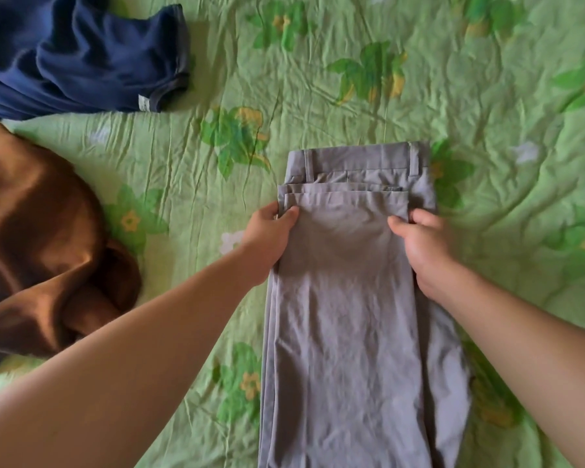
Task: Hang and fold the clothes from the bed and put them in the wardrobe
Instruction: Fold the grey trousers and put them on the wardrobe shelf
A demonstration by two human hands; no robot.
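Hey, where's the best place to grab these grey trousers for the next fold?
Probably at the two long side edges near the hems, one hand from each side, as the left hand and right hand pinch them now. The grey trousers lie flat and narrow, legs doubled up towards the waistband, so both layers should keep aligned there.

Both hands, left [267,236] and right [426,248], pinch grey trousers [355,315] folded on the green bedspread [318,79].
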